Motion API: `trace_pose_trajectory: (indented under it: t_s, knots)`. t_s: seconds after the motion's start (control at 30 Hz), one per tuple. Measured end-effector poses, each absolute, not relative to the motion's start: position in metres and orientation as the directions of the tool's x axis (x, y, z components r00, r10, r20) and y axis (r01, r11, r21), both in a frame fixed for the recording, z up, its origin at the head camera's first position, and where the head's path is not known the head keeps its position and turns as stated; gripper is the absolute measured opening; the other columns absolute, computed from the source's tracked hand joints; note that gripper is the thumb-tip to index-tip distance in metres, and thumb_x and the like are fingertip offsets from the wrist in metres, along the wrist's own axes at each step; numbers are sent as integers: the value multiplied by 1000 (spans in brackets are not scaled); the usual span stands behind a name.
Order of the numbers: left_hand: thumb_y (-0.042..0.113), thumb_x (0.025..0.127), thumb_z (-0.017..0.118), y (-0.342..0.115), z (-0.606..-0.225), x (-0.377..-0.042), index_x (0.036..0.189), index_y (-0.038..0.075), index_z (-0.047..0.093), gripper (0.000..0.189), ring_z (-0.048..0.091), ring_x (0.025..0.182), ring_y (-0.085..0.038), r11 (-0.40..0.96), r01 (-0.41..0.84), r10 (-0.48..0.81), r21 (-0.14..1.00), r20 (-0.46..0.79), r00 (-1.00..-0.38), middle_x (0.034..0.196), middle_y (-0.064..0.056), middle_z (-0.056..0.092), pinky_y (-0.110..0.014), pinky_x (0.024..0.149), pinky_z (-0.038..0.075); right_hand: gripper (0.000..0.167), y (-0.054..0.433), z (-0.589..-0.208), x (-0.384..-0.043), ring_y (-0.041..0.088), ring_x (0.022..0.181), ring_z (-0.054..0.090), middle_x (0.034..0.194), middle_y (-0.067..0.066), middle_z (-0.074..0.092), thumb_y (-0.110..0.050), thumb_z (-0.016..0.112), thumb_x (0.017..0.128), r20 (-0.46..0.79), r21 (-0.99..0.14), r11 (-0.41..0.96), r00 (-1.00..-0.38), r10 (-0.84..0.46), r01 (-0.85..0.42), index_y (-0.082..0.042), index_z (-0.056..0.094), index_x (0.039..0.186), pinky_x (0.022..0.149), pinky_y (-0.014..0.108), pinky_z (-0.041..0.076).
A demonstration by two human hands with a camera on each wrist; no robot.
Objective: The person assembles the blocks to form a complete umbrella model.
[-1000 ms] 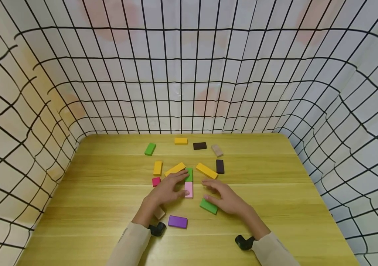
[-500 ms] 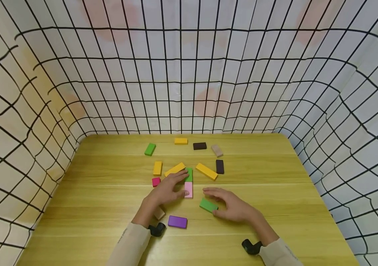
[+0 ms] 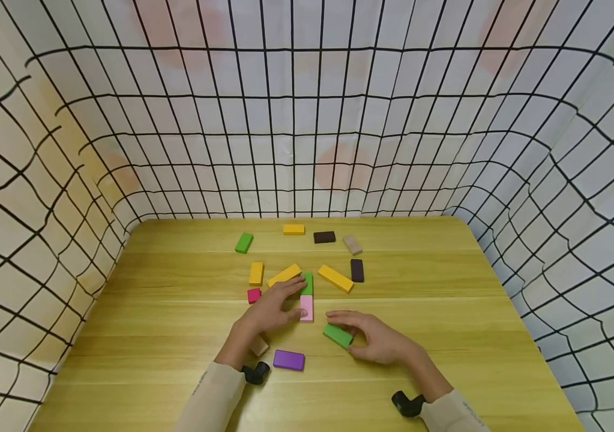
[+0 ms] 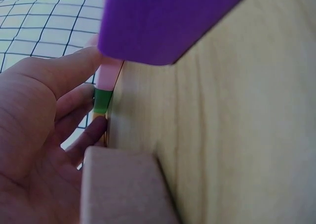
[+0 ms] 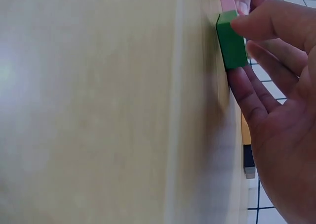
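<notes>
In the head view my left hand lies low at the left of a pink block and a green block, set end to end in a line. Its thumb rests at the pink one, and the extended fingertips reach the green one. My right hand pinches another green block between thumb and fingers, just right of the line. The right wrist view shows the thumb on that block's near end. A purple block and a beige block lie near my left wrist.
Two long yellow blocks slant beyond the hands. Around them lie a red block, a short yellow block and dark blocks. Farther back are a green block and a beige block. Black netting walls the table's back and sides.
My right hand first drew back toward the near right, away from above the green block, then closed its thumb and fingers on it; the block shifted slightly left. The left hand stayed put.
</notes>
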State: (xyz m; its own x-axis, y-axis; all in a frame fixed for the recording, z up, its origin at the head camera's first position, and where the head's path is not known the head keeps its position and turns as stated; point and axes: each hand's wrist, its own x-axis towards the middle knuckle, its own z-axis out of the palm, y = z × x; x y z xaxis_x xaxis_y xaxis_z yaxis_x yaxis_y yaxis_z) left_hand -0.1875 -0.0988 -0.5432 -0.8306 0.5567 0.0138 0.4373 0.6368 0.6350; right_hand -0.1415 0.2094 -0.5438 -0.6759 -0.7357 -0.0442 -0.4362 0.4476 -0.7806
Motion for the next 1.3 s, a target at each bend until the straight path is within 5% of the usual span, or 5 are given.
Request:
trace_pose_trajectory:
  t_s: [0.43,1.3]
  knots:
    - [38,98,70,-98,-543,-187,159,17,42,71,34,154,-32,646,412,542,642,-6,-840,168,2,34,-56,124,30,54,195,-547,-141,6,112,58,146,-9,55,-29,79,93,-20,-738,491,-712,-702,-463,-22,60,143,96,27,53]
    - [37,99,69,-94,-544,-187,159,18,42,68,35,153,-30,656,400,518,640,3,-855,168,3,34,-55,123,33,59,159,-549,-138,7,101,59,134,-10,59,-41,82,88,44,-739,469,-729,-683,-484,-21,64,141,87,22,55]
